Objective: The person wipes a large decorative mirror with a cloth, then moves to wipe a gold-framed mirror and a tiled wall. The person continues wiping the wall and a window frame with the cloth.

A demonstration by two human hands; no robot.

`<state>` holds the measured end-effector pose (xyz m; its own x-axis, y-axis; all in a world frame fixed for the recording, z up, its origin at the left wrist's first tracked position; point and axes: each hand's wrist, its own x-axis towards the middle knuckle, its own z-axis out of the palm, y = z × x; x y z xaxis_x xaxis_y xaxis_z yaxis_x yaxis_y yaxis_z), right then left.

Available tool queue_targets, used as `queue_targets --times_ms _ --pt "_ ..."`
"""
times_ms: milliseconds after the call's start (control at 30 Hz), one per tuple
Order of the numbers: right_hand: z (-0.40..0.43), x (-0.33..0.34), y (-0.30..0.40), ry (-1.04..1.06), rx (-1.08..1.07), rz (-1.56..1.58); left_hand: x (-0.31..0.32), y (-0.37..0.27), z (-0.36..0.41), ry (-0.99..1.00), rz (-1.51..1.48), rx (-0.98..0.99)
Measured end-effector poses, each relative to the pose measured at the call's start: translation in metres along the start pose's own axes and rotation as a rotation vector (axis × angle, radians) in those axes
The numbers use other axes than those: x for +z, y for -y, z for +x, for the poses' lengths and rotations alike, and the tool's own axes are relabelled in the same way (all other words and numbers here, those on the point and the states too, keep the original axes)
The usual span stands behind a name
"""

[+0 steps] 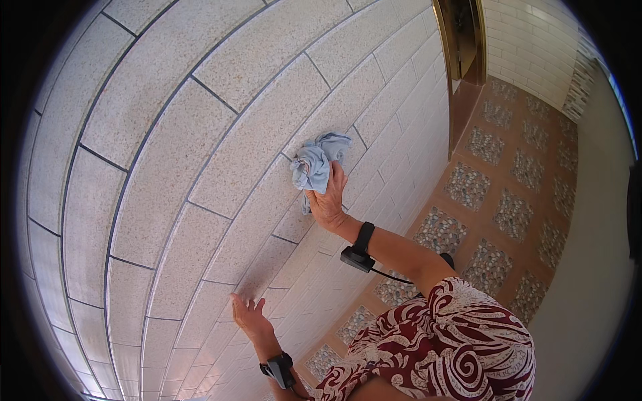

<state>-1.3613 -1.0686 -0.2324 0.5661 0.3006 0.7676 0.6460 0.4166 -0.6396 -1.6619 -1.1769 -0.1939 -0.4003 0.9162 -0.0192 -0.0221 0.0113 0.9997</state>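
Note:
A crumpled light-blue cloth (316, 163) is bunched in my right hand (328, 198), pressed against the pale speckled tile wall (266, 135). My fingers curl around the cloth's right side and a loose end hangs below it. Lower and to the left, my left hand (253, 318) is held up beside the wall with its fingers apart and nothing in it. Whether its fingertips touch the tiles I cannot tell. Both wrists carry black strapped devices, the right one (357, 253) with a cable.
Dark grout lines run between the wall tiles. A brass-coloured door frame (444, 75) stands at the upper right. The floor has pebble-filled squares (466, 185) between reddish-brown bands. A plain pale surface (592, 210) lies along the right side, near a mosaic strip.

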Motion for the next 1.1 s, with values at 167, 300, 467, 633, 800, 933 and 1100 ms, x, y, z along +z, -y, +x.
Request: queue_targets --times_ms 167,300,467,633,800,933,1100 --pt "0.124 -0.026 -0.097 -0.128 -0.008 -0.124 0.040 -0.004 -0.016 -0.073 0.142 0.078" --pt "0.253 -0.078 -0.199 -0.192 0.386 -0.260 0.072 -0.006 -0.018 -0.155 0.288 0.081" --pt "0.287 -0.095 -0.186 -0.211 0.433 -0.239 0.088 0.013 -0.002 -0.401 0.388 0.124" --pt "0.254 -0.072 -0.139 -0.194 -0.278 -0.040 0.083 0.027 0.013 -0.468 0.303 0.135" --pt "0.333 -0.091 -0.213 -0.213 -0.342 -0.256 0.080 0.024 0.011 -0.444 0.382 0.123" --pt "0.395 -0.133 -0.320 -0.390 0.101 -0.321 0.079 0.023 0.006 -0.415 0.424 0.138" --pt "0.318 -0.164 -0.435 -0.399 0.747 -0.432 0.076 0.023 0.013 -0.368 0.428 0.113"
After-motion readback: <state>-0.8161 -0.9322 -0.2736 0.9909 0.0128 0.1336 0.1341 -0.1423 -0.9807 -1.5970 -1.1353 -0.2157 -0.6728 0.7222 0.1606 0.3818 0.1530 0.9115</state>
